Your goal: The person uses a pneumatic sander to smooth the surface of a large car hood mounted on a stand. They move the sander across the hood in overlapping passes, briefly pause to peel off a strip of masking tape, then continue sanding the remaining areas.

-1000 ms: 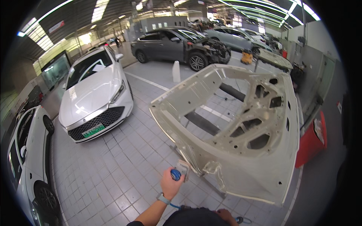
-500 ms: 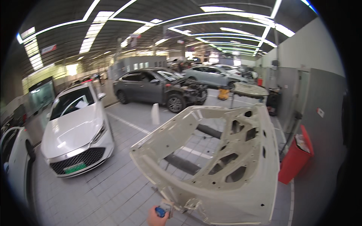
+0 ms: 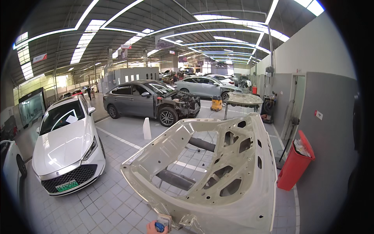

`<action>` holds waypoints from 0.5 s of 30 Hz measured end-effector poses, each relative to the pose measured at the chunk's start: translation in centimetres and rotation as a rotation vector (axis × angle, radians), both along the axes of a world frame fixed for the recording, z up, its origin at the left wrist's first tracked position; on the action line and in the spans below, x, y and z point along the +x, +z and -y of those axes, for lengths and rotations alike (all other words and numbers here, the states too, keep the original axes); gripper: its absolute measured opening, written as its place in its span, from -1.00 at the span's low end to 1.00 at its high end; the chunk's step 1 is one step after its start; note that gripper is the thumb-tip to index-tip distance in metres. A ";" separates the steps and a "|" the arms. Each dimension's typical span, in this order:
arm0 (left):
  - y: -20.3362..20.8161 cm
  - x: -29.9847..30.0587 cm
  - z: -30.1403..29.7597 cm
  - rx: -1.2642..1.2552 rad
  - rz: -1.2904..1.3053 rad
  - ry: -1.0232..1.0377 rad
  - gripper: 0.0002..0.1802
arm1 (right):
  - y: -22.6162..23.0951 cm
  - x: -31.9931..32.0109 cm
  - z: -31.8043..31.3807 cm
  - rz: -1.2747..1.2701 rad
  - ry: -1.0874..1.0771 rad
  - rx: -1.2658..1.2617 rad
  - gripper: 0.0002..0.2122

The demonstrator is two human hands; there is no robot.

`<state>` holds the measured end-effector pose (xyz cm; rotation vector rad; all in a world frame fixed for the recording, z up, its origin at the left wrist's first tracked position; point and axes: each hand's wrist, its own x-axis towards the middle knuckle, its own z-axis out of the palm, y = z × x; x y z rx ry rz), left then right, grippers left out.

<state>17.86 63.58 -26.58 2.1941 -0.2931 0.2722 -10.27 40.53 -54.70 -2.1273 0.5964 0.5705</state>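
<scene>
Low in the view, my left hand [image 3: 151,227] is closed round a sanding block [image 3: 159,226] with a blue grip and a pale, flat base. The block is against the near left edge of a large bare car tailgate [image 3: 241,202], off-white with a dull finish. The tailgate lies with its inner side up, showing a wide window opening and several cut-outs. Dark padded bars [image 3: 177,179] of a support show through the opening. My right hand is not in view.
A white car [image 3: 64,146] stands at the left, and a grey car [image 3: 136,97] with its front stripped is beyond. At the right are a red bin [image 3: 293,167] and a grey wall [image 3: 331,117]. Another panel [image 3: 244,99] rests on a stand behind, near a yellow machine [image 3: 216,103].
The view has shifted, so the cars and tailgate sit further left and a little lower. My left hand still holds the sanding block at the tailgate's near edge.
</scene>
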 end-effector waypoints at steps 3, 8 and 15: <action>-0.3 -0.1 -0.1 -0.053 -0.034 -0.034 -0.41 | 0.2 0.0 0.0 0.000 -0.007 0.001 -0.41; -0.6 0.1 -0.3 -0.026 0.022 -0.046 -0.38 | 0.1 -0.5 0.1 0.004 -0.009 0.008 -0.42; -0.2 -0.1 -0.3 -0.047 0.002 -0.036 -0.35 | -1.1 -1.1 0.7 0.027 0.006 0.005 -0.43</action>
